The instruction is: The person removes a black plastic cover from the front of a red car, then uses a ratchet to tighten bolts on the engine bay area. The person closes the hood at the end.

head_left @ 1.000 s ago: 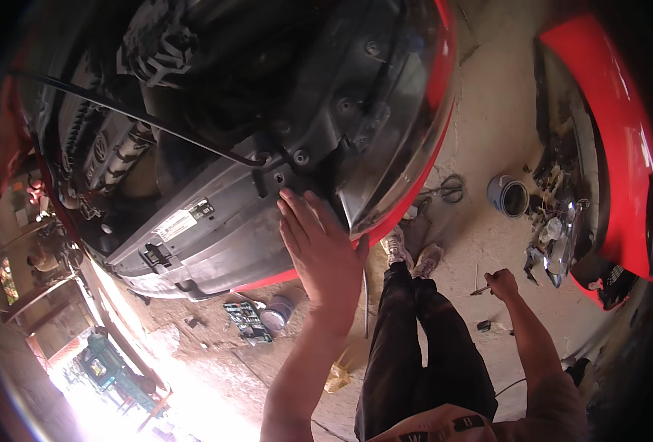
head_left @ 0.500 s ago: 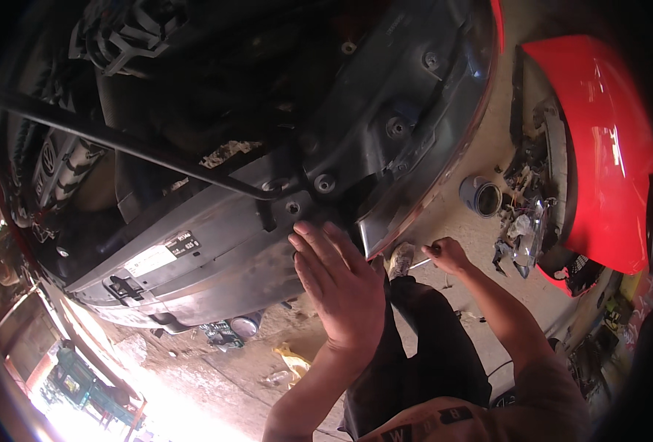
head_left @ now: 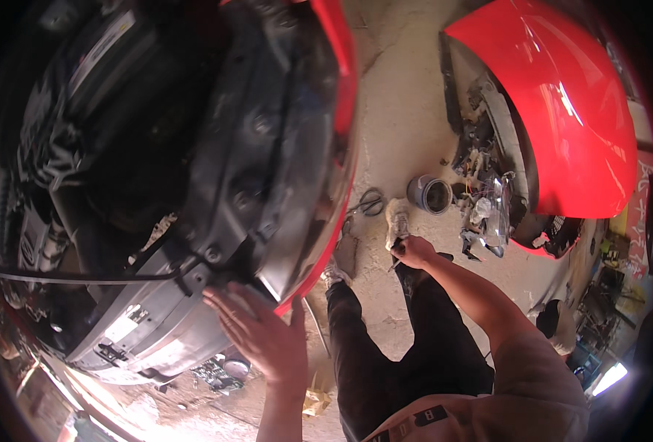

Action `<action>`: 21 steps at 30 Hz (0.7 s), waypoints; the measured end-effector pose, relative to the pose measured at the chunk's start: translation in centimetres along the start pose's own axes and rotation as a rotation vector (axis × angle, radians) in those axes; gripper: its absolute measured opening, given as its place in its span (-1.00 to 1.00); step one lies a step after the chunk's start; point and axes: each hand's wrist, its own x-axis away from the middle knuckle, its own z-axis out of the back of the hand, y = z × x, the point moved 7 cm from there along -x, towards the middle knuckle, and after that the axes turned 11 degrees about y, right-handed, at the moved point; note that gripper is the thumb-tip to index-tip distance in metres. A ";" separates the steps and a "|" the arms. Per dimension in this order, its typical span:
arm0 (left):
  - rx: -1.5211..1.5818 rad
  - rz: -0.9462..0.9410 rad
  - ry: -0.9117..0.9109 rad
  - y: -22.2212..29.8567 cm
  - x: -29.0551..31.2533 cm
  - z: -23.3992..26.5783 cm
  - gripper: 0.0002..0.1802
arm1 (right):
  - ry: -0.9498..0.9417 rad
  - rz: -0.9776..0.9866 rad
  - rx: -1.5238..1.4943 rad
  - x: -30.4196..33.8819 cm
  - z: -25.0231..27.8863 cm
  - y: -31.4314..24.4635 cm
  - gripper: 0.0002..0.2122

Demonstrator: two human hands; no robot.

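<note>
My left hand (head_left: 260, 328) lies with outstretched fingers on the corner of a car's front end, over the grey plastic crossmember panel (head_left: 171, 320), close to a bright metallic corner piece (head_left: 274, 286). The dark engine bay (head_left: 135, 199) lies beyond, with a black prop rod (head_left: 98, 278) crossing it. A red body edge (head_left: 345, 88) runs along the car's right side. Over my legs, my right hand (head_left: 415, 253) is closed around a small slim tool (head_left: 395, 252) with a dark end; its exact kind does not show.
On the floor to the right stand an open round tin (head_left: 429, 195), a heap of car parts and wiring (head_left: 486, 206) and a large red body panel (head_left: 562, 110). Scissors (head_left: 370, 202) lie near my shoes. A loose dark part (head_left: 219, 376) is below the car's front.
My view has swung to the right, so the car sits further left. My left hand stays on the panel corner; my right hand still grips the slim tool, now nearer my legs.
</note>
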 end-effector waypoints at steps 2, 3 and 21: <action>0.033 -0.021 0.084 0.9 -0.7 0.7 0.05 | -0.020 -0.018 0.014 -0.9 1.1 1.6 -0.58; 0.029 -0.003 0.088 0.9 -0.9 0.8 0.06 | -0.033 -0.012 0.000 -1.3 2.2 1.2 -0.56; 0.068 0.336 -0.020 1.2 0.6 -1.9 0.37 | 0.002 -0.079 -0.048 -10.9 12.6 19.0 -0.56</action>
